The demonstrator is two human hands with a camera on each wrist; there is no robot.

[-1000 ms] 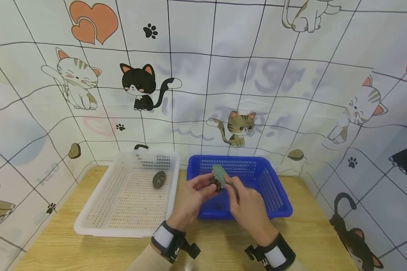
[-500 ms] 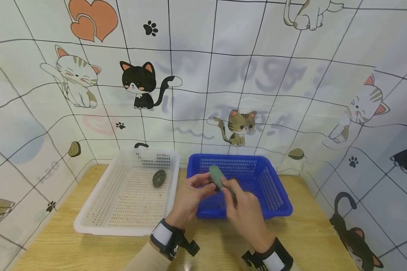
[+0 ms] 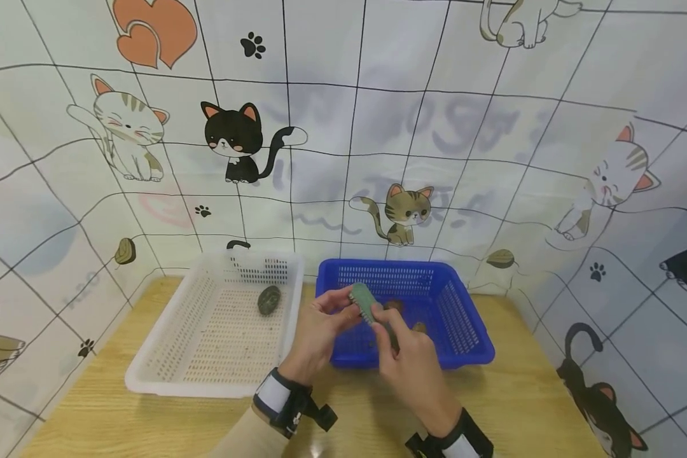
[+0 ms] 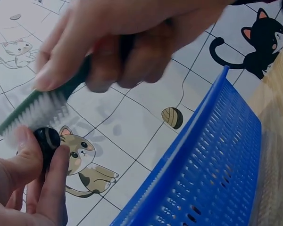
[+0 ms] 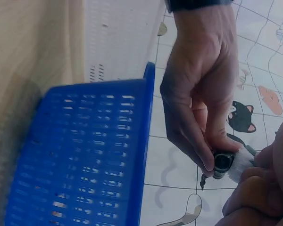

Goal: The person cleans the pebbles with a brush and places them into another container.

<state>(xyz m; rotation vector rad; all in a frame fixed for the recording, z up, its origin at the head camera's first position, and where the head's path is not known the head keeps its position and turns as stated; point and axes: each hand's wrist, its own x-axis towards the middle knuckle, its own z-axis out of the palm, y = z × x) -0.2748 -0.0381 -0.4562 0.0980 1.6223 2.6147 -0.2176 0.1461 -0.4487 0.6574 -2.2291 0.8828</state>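
Note:
My right hand (image 3: 415,366) grips a green brush (image 3: 363,300) by its handle, bristles turned toward my left hand (image 3: 315,327). Between its thumb and fingers, the left hand pinches a dark, glossy stone (image 4: 48,141) with a pale band. In the left wrist view, the white bristles (image 4: 35,113) touch the stone or lie just above it. From the right wrist, the stone's rounded end (image 5: 222,162) shows beside the bristles, with a dark crumb under it. The head view hides the stone behind the brush and fingers. Both hands are over the blue basket (image 3: 464,331).
A white basket (image 3: 149,378) stands left of the blue one and holds a dark, patterned stone (image 3: 269,300) and small specks. Brownish lumps (image 3: 395,305) lie in the blue basket. Both stand on a wooden table (image 3: 521,394) before a cat-print sheet (image 3: 320,127).
The brush has shifted slightly left and now covers the stone in the head view. My right hand has moved a little left and down, exposing brownish lumps in the blue basket.

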